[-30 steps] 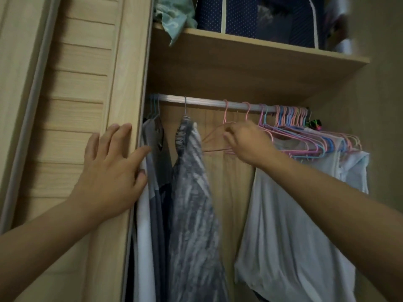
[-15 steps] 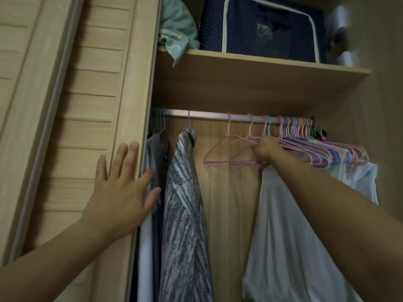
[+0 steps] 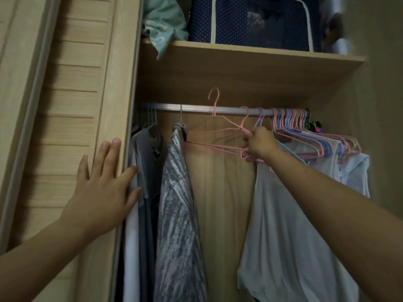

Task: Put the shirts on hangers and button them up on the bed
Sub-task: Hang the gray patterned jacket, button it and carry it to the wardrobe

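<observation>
Hangers [image 3: 220, 136], pink and bare, are bunched in the right hand [image 3: 259, 144], whose fingers curl round their right-hand ends just below the rail [image 3: 196, 108]. One hook [image 3: 214, 99] stands clear above the rail, so that hanger is off; a second hook [image 3: 245, 115] sits at rail level and whether it is free cannot be told. How many hangers the bunch holds is unclear. A dense row of spare hangers [image 3: 290, 118] remains on the rail to the right. Left hand [image 3: 102, 186] lies flat against the door [image 3: 74, 105], fingers straight, holding nothing. Garments hang in the wardrobe: a grey patterned shirt [image 3: 176, 203] at centre, dark and white pieces [image 3: 144, 171] beside the door, a pale shirt [image 3: 283, 225] under the right forearm. No bed is in view, and which shirts are the ones to be dressed cannot be told. Assessment: the task is at its opening stage, the fetching of hangers. Nothing visible shows a shirt newly hung or buttoned. Outstanding, on this evidence: free the bunch from the rail, carry it to the bed, fit each shirt on a hanger and fasten the buttons. A shelf [image 3: 239, 62] above carries a blue case [image 3: 250, 18] and teal cloth [image 3: 163, 22], not concerned.
</observation>
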